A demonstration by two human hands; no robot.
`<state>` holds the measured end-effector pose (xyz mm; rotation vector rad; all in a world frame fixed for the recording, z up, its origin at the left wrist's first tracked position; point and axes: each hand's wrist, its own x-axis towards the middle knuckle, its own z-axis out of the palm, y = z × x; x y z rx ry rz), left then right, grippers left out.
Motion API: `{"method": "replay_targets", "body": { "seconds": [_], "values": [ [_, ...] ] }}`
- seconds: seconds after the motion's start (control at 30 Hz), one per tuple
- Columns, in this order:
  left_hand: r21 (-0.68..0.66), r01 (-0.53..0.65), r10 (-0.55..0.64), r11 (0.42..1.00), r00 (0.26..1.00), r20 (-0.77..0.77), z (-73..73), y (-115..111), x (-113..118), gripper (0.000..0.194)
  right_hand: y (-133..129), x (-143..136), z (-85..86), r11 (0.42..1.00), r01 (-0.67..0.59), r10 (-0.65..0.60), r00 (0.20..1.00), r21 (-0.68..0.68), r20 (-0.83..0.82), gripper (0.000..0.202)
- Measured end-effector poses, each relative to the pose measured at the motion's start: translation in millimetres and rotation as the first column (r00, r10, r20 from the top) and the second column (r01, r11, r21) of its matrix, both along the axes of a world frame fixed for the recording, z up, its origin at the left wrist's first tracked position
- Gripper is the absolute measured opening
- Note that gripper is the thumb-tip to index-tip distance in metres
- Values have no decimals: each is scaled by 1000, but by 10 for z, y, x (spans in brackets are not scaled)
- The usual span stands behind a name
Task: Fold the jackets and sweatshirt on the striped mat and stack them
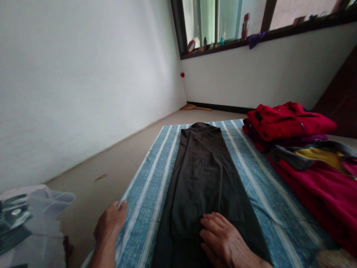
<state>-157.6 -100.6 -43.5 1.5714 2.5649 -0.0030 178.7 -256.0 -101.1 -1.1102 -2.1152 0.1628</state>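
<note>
Head: left hand (110,224) pinches cloth (153,167); right hand (223,238) touches garment (199,175).

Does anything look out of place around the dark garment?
A thin brown loop lies loose on the floor, left of the striped cloth, and a purple cloth droops over the window sill; both look stray. The dark garment shows no visible spill or damage.

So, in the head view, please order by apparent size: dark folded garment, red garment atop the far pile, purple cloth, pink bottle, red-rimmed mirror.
1. Dark folded garment
2. Red garment
3. Purple cloth and pink bottle: too alike to rank
4. Red-rimmed mirror
</note>
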Motion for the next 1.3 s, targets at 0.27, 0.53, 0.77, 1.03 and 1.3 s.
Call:
{"method": "replay_targets", "body": {
  "seconds": [0.27,0.53,0.77,1.03,1.3],
  "values": [
    [35,-5,5,999,1000,-6,18,-16,20,51,0,10,18,1000,-2,2,1000,-6,0,10],
    [31,-15,15,999,1000,3,101,-51,107,52,-24,-9,113,996,3,-4,1000,-87,-7,8],
    [143,246,-225,959,964,-143,407,-70,548,51,-37,325,537,997,6,-10,999,-72,-51,16],
    [178,965,-916,191,240,-320,98,-652,722,50,-379,1115,374,982,177,-160,962,-60,222,43],
    [110,994,-951,-11,24,-309,203,-965,492,70,-767,1411,192,992,108,-78,931,-66,357,72]
  ]
}}
